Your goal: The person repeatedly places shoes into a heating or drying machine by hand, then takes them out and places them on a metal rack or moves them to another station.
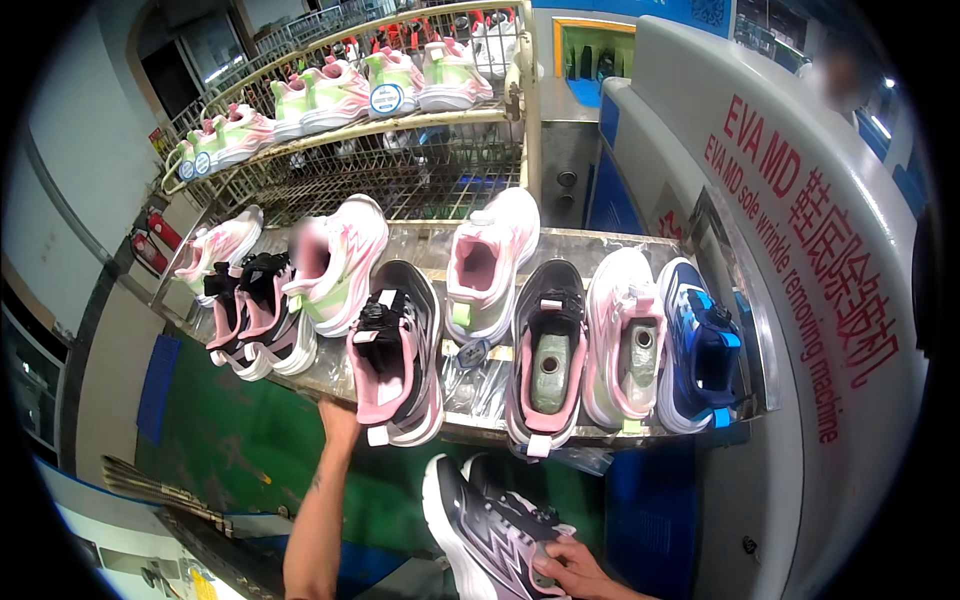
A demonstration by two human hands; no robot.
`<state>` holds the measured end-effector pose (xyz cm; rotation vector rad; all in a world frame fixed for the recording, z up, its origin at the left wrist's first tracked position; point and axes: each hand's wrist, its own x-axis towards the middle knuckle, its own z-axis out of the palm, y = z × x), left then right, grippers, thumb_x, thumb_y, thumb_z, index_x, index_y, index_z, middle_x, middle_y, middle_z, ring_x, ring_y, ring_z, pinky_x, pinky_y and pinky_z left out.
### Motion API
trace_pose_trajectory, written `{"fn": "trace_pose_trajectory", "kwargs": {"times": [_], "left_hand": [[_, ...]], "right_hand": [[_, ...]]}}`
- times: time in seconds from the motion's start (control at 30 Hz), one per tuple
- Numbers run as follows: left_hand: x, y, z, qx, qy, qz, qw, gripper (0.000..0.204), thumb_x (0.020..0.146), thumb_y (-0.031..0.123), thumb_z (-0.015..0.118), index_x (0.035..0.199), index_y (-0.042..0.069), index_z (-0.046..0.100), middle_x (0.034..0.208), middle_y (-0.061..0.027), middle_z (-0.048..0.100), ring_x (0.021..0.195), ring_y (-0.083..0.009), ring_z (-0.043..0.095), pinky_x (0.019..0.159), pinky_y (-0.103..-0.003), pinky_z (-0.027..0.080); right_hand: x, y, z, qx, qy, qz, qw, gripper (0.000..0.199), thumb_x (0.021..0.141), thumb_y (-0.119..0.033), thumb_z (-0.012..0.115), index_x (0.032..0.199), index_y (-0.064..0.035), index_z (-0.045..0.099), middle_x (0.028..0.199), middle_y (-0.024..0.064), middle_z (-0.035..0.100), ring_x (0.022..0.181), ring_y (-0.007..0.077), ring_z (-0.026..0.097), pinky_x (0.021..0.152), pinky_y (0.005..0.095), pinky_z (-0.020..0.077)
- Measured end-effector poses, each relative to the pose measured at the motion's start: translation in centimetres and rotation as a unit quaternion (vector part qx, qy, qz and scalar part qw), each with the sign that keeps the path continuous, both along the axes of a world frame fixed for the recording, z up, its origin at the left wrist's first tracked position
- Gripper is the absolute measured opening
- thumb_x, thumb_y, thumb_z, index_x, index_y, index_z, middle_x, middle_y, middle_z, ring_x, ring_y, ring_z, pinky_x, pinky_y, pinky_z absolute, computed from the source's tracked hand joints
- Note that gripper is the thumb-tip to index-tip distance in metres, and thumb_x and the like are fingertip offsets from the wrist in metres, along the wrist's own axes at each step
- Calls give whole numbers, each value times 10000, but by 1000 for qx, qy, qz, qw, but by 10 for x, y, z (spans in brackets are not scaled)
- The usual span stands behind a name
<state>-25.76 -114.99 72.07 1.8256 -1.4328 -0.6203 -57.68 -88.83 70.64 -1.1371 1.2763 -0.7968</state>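
At the lower middle, my right hand (574, 570) grips a black and lilac sneaker (465, 525) with a white sole by its heel end. A second dark sneaker (512, 497) lies close against it; whether I hold that one too is unclear. My left hand (340, 420) reaches to the near edge of the metal worktable (468, 432). Its fingers are hidden there, just left of a black and pink sneaker (397, 350). Right of centre, another black and pink sneaker (548, 330) and a pink and white sneaker (624, 340) each hold a grey-green shoe last.
A blue sneaker (698, 350) stands at the table's right end; several pink, green and black sneakers fill its left. Behind is a wire rack (400, 205) with more shoes. A large grey machine (790, 200) borders the right. Fire extinguishers (162, 230) stand far left.
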Motion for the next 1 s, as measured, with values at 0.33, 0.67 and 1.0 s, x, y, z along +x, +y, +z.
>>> {"fn": "trace_pose_trajectory", "kwargs": {"times": [0.33,0.67,1.0], "left_hand": [[-78,170,1,-60,423,135,894,431,923,155,515,1274,-44,363,1252,-204,482,1134,-262,489,963,-358,378],[-116,108,-38,-6,564,76,822,558,899,76,517,1382,47,240,1299,-70,421,1150,-176,438,954,-303,370],[-92,34,-100,29,536,-33,843,547,930,385,461,1354,55,360,1352,-62,417,1218,-187,407,1031,-351,321]], "right_hand": [[66,-100,26,-127,79,-70,986,314,817,-355,639,714,-60,666,578,114,559,609,232,502,637,324,408],[86,-180,33,4,180,-44,983,328,799,-330,611,836,-5,642,803,239,614,832,347,597,683,414,457],[109,-205,-42,-308,286,42,907,474,842,-184,487,1278,-12,418,1270,242,439,1187,418,391,1017,479,296]]}}
